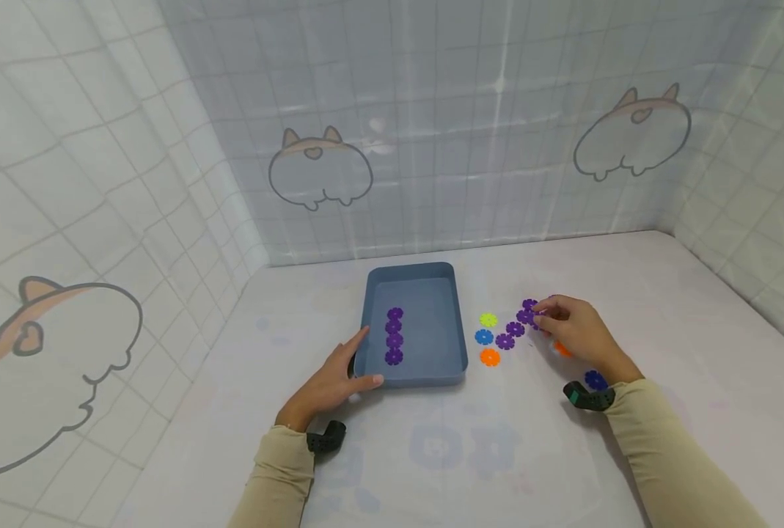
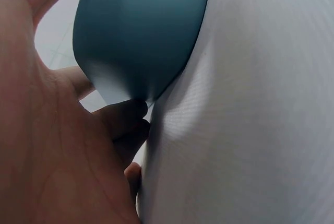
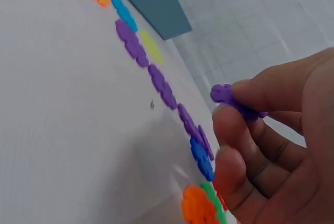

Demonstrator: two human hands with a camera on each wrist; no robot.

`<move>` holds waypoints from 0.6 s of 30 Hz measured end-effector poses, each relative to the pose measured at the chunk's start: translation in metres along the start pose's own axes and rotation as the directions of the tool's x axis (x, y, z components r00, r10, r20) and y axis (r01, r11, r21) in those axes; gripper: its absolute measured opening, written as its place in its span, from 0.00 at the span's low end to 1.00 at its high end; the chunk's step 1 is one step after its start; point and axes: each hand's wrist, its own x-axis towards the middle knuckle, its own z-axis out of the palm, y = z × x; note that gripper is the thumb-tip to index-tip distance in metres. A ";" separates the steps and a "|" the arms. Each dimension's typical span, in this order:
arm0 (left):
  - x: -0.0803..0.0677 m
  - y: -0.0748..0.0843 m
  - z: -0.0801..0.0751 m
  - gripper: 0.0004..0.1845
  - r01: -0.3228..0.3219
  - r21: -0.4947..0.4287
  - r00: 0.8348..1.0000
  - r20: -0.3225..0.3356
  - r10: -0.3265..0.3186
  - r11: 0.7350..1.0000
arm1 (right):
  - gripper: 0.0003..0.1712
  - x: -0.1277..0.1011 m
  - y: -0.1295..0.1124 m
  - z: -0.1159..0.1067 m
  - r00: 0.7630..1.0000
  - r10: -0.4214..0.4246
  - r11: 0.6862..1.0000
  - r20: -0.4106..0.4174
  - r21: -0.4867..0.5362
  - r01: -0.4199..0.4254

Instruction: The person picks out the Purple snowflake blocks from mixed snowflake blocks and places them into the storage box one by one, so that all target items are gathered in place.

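My left hand (image 1: 328,381) holds the near left corner of a blue-grey tray (image 1: 434,323), its thumb at the front rim and its fingers along the outer side. Inside the tray, several purple flower-shaped plastic discs (image 1: 394,341) form a straight column near the left wall. My right hand (image 1: 581,330) pinches a single purple flower-shaped disc (image 3: 223,94) between thumb and index finger, above the table right of the tray. Below it, more purple discs (image 1: 505,341) lie in a slanting line, partly hidden by the hand.
Beside the tray's right wall lie a yellow-green disc (image 1: 488,320), a light blue disc (image 1: 484,337) and an orange disc (image 1: 490,357). A dark blue disc (image 1: 595,380) lies by the right wrist. Green and orange discs (image 3: 198,205) sit under the right hand. Tile-patterned sheets surround the white table.
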 end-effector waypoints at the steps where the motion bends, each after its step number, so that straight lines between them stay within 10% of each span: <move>1: 0.000 0.000 0.000 0.52 -0.002 0.001 1.000 -0.001 0.002 1.000 | 0.16 0.000 -0.001 0.001 1.000 0.004 1.000 0.002 0.022 -0.004; 18: -0.001 0.000 0.000 0.52 0.001 0.009 1.000 -0.009 -0.001 1.000 | 0.20 0.024 -0.031 0.022 0.982 0.059 0.915 0.182 0.382 -0.126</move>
